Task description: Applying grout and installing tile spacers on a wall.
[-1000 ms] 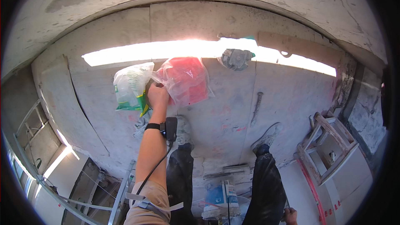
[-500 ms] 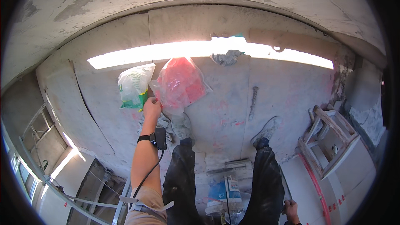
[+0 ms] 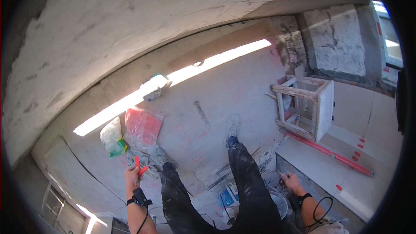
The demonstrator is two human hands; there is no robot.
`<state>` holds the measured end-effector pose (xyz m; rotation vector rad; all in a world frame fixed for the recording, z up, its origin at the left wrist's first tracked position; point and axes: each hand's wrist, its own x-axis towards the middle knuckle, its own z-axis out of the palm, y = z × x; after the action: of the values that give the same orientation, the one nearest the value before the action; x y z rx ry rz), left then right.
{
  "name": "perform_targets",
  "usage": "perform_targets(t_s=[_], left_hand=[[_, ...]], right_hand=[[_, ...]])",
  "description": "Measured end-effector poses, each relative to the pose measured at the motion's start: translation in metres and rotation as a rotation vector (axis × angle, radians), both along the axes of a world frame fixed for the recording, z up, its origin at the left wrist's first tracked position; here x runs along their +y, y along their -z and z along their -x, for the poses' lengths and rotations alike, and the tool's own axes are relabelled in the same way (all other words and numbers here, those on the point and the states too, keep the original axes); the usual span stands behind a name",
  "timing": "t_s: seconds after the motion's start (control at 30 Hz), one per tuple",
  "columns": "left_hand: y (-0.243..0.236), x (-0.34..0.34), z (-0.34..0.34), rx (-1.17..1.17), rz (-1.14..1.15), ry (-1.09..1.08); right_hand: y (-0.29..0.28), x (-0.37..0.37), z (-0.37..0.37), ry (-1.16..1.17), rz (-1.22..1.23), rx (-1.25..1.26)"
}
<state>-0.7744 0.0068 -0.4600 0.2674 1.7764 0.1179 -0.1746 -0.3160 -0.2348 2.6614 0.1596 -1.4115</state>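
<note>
Seeing smooth, plastic-looking finish on red pieces (image 3: 137, 162), lower left; thin, glossy see-through film on red-filled bag (image 3: 144, 128), left of centre; rough, worn wood on stool (image 3: 323, 110), right; matt, dusty floor (image 3: 238, 93), centre.

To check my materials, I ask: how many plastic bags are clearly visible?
2. The white-and-green bag lies beyond the left hand; the clear bag with red contents lies right of that bag. Others may be hidden; the grey bundle is unclear.

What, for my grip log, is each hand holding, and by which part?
The left hand holds red pieces by their near ends. Whether the curled right hand holds anything cannot be told.
</note>
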Motion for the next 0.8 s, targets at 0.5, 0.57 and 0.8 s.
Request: perform_targets(t_s=[0.5,0.57,0.8], left_hand=[[-0.331,-0.12,-0.568,-0.585,-0.083,0.6],[-0.35,-0.141,-0.613,-0.65,0.141,0.746],[-0.309,-0.125,-0.768,-0.45,-0.388,1.479]], right_hand=[[-0.094,0.102,-0.017,1.131,-1.061,0.46],[-0.095,0.079,-0.055,1.322,-1.131,0.293],[-0.062,-0.055,-0.204,1.512,-1.005,-0.185]])
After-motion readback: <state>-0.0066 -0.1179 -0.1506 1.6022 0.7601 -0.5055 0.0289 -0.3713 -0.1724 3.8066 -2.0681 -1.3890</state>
